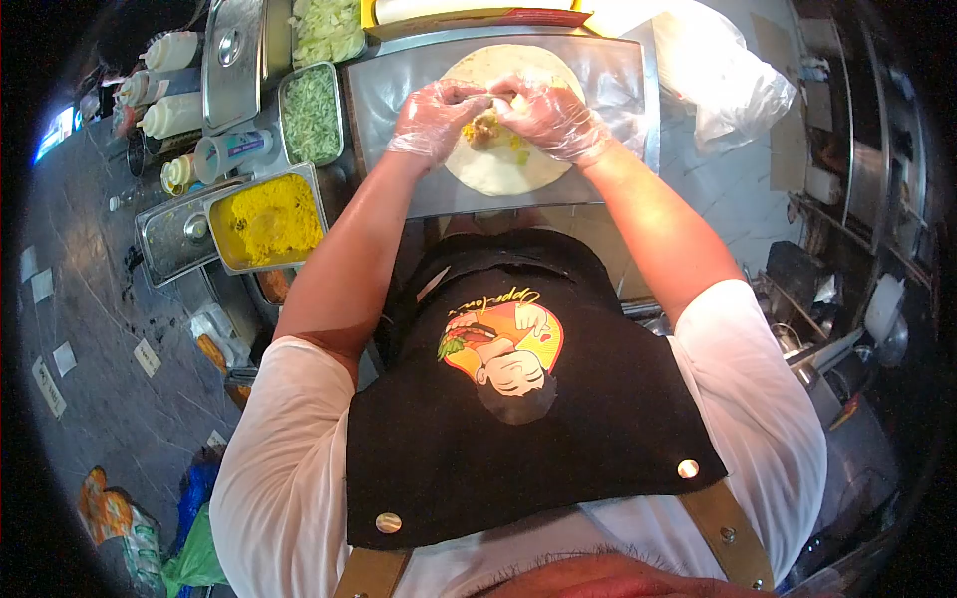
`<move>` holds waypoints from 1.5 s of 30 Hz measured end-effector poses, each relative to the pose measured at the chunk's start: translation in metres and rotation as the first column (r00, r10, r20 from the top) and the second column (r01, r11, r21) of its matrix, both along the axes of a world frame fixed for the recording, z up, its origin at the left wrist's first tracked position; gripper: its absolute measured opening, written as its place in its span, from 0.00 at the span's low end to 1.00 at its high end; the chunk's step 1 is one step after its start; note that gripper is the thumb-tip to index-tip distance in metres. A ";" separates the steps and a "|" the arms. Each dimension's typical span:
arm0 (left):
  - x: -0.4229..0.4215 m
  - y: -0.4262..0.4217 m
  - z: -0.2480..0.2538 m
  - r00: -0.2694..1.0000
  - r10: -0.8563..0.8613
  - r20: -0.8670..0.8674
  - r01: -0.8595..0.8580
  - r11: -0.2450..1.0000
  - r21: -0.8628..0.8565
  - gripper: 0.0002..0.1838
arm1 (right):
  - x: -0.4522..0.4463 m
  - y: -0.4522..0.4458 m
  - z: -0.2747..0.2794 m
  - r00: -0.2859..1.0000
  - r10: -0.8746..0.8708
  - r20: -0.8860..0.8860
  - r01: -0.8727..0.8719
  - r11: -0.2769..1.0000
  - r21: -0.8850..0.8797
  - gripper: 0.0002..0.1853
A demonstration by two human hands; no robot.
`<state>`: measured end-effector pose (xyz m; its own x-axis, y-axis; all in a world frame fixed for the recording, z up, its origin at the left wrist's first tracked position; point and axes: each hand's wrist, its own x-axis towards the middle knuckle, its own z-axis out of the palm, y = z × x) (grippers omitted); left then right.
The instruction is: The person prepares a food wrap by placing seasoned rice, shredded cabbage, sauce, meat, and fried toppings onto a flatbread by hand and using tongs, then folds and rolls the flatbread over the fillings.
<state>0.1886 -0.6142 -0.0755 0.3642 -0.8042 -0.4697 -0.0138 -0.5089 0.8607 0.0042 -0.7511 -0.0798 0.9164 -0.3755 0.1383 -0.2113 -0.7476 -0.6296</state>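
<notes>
A large round flatbread [490, 177] lies on the metal work surface at the top of the view. A heap of filling [486, 132], with yellow, brown and green bits, sits on its middle. Both of my hands wear clear plastic gloves and hover over the bread, fingertips meeting just above the filling. My left hand [436, 118] is closed in a pinch, its fingertips close to the right ones. My right hand [554, 116] is also pinched, its fingers bent inward. Whatever sits between the fingertips is too small and too covered to make out.
Left of the metal work surface [379, 184] stand a tray of chopped greens [312, 115], a pan of yellow shreds [269, 221], a lidded steel container [231, 55] and several squeeze bottles [171, 115]. A white plastic bag [733, 85] lies at the upper right.
</notes>
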 end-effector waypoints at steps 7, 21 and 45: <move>0.008 0.002 0.009 0.906 -0.227 0.358 0.228 0.973 0.041 0.14 | -0.008 -0.022 -0.016 0.985 0.100 -0.140 -0.133 0.959 -0.250 0.09; -0.005 0.009 -0.046 0.764 -0.176 0.621 0.372 0.907 -0.200 0.28 | -0.043 -0.026 -0.006 0.990 -0.089 -0.113 0.110 0.974 0.198 0.25; -0.012 -0.001 -0.048 0.756 -0.076 0.650 0.414 0.825 -0.384 0.12 | -0.036 -0.025 -0.036 0.984 0.175 -0.024 -0.176 0.984 -0.019 0.26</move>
